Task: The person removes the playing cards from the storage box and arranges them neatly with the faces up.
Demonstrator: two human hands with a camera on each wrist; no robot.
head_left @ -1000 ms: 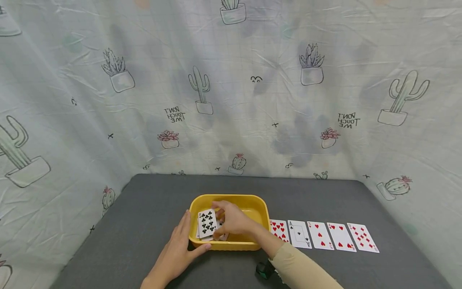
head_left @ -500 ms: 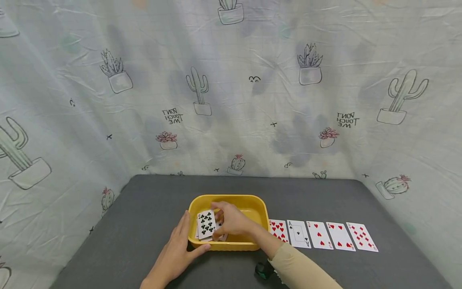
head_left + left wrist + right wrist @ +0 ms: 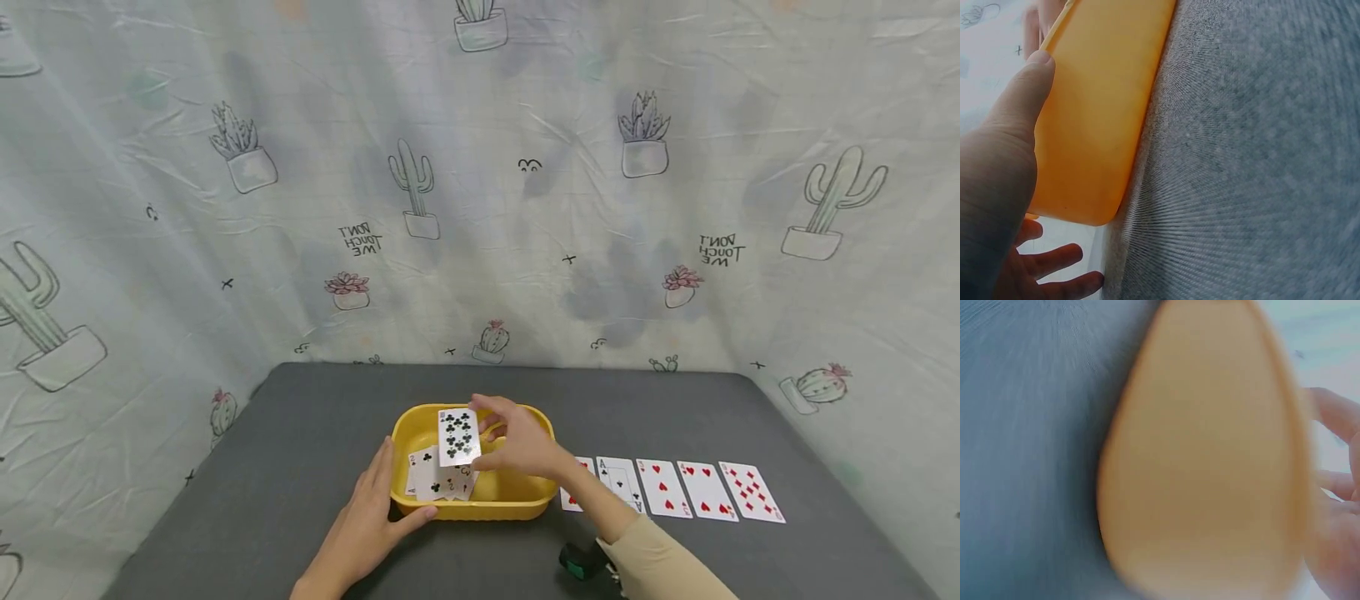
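Pinching 1 clubs card [image 3: 458, 437], right hand [image 3: 522, 442]; left hand [image 3: 372, 517] flat vs 1 smooth yellow tub [image 3: 525, 423]; 5 cards [image 3: 678, 489] on worktop [image 3: 315, 425].

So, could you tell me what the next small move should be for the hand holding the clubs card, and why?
Probably carry the clubs card right and lay it on the grey table beside the row of cards. The right hand pinches it above the yellow tub, the row lies face up to the right, and the left hand steadies the tub.
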